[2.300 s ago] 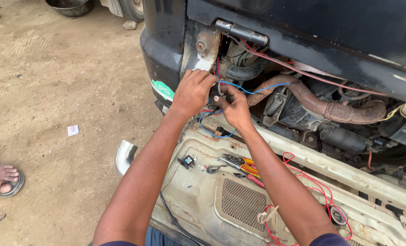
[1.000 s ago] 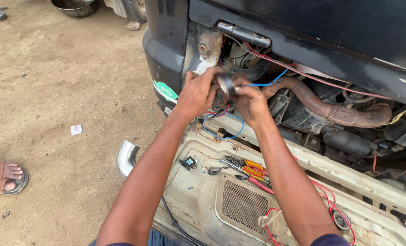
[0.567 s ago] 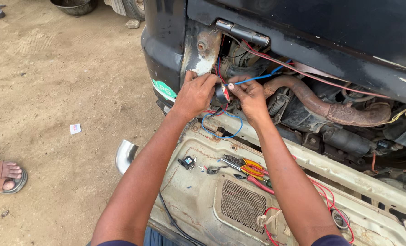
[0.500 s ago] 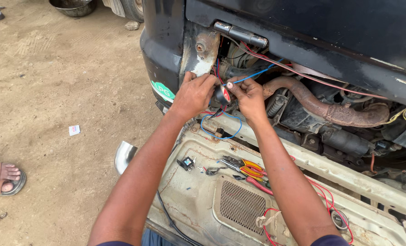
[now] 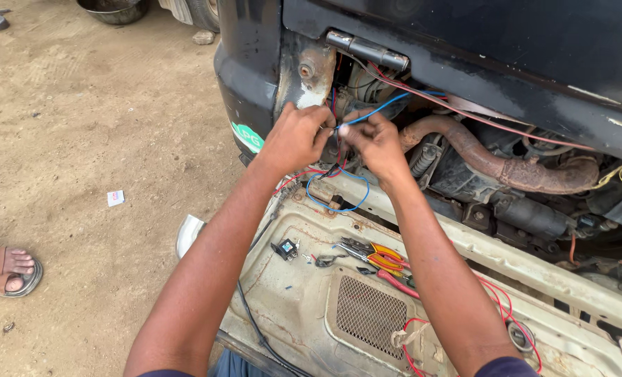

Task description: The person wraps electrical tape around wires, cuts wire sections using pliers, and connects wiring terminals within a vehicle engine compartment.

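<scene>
**Both hands pinched on the blue wire at the open engine bay**

Compared with half a second back, our hands sit a little higher and closer together; the blue wire (image 5: 367, 112) now runs taut up and right from the fingertips instead of drooping by them.

Nearest us, the two forearms reach up over the lowered cream panel (image 5: 304, 307), rusty and dusty, with a mesh grille (image 5: 367, 318) in it. On the panel lie yellow-handled pliers (image 5: 377, 257), a small black switch (image 5: 285, 248) and loose red wire (image 5: 422, 335).

Further in, our left hand (image 5: 293, 139) and right hand (image 5: 374, 143) meet, each grip closed, thumb and fingertips clamped on the blue wire where the hands almost touch. A loop of the same wire hangs just below them, beside red strands.

Beyond, a rusted pipe (image 5: 506, 164) crosses the bay under the dark body edge (image 5: 464, 42).

Left, bare sandy ground (image 5: 80, 139) outdoors; a scrap of paper (image 5: 115, 197); another person's sandalled foot (image 5: 3, 269) at the edge; a metal basin (image 5: 115, 8) far off.
</scene>
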